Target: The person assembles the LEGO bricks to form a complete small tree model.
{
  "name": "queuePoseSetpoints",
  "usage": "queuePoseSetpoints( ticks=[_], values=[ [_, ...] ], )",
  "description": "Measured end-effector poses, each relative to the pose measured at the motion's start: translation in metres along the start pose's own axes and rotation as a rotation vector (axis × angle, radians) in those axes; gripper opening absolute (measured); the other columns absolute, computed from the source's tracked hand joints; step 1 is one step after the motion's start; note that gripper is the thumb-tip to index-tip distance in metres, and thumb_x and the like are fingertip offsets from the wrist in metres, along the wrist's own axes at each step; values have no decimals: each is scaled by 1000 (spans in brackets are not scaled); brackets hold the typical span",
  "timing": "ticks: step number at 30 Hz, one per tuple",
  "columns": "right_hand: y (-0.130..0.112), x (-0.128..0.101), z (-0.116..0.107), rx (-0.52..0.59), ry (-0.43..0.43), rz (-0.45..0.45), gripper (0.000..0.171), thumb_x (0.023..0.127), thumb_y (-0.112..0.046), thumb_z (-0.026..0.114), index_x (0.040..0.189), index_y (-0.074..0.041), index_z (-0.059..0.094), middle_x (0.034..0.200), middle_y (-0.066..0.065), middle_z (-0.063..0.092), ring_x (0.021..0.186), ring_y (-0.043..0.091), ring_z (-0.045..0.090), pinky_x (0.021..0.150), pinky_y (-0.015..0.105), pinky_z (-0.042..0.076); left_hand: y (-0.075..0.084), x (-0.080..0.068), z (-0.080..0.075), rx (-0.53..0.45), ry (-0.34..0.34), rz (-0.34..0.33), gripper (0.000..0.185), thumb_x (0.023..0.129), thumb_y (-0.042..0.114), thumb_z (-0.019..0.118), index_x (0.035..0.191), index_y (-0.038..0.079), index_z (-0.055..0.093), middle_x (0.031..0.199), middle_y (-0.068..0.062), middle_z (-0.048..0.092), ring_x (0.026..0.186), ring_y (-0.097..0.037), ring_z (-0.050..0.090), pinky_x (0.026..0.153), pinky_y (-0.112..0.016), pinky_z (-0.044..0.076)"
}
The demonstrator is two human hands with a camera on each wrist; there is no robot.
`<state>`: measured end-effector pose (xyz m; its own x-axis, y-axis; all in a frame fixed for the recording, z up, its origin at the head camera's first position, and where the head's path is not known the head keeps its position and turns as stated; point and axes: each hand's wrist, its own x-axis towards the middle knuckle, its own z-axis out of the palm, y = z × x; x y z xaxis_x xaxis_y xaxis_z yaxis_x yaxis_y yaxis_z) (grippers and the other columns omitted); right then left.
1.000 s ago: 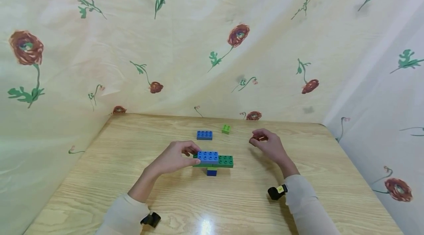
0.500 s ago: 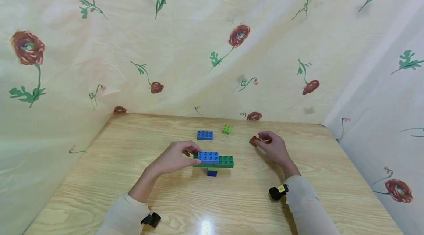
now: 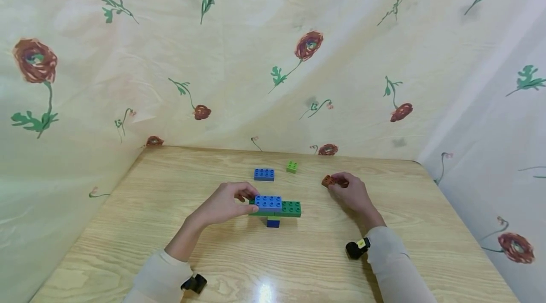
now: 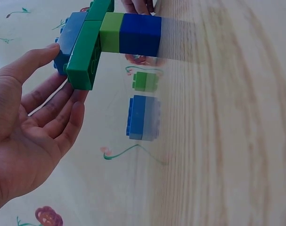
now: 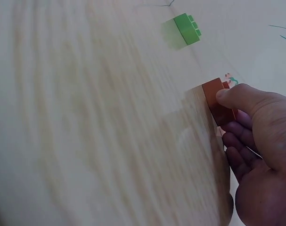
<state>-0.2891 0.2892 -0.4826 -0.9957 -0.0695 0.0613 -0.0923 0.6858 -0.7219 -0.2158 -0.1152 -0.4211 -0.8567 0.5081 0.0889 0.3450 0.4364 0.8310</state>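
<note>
My left hand holds the left end of a toy-brick structure, thumb on its top blue brick and fingers behind. Under that brick lies a row of green bricks, carried by a narrow stem of a light green brick and dark blue at the bottom, which stands on the table. Off to the right, my right hand pinches an orange-brown brick between thumb and fingers. That brick sits on the tabletop, its right part covered by the fingers in the head view.
Behind the structure a loose blue brick lies on the wooden table. A small light green brick is farther back, just to its right. Flower-patterned cloth rises along the table's back and sides.
My right hand has shifted slightly right and its fingers have come lower, so more of the orange-brown brick shows. The left hand and the structure have stayed in place.
</note>
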Motion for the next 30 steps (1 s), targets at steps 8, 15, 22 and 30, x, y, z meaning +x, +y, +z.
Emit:
queuePoseSetpoints(
  ticks=[8,15,22,30],
  values=[
    [1,1,0,12,27,-11,43,99,-26,69,134,-3,64,126,20,67,108,28,62,86,32,49,-1,0,0,12,3,-5,27,93,28,78,118,20,72,110,6,73,102,-13,65,95,-40,53],
    [-3,0,-2,0,30,-26,42,99,-23,69,135,-1,63,127,22,67,111,32,64,90,39,52,-2,-1,1,8,4,-9,27,93,29,78,119,21,72,110,7,72,102,-13,65,95,-37,53],
    [-11,-7,-7,13,3,-48,41,99,-21,69,135,-2,63,127,22,66,113,35,64,89,39,54,-3,-1,1,18,4,-10,27,93,30,78,119,21,72,110,7,72,102,-13,65,93,-31,52],
    [-30,-16,-7,30,-10,-96,40,99,-25,70,133,-7,65,127,17,67,115,33,63,92,42,54,-1,-1,1,18,3,-18,27,94,30,78,119,22,72,111,7,72,103,-13,64,94,-32,52]
  ],
)
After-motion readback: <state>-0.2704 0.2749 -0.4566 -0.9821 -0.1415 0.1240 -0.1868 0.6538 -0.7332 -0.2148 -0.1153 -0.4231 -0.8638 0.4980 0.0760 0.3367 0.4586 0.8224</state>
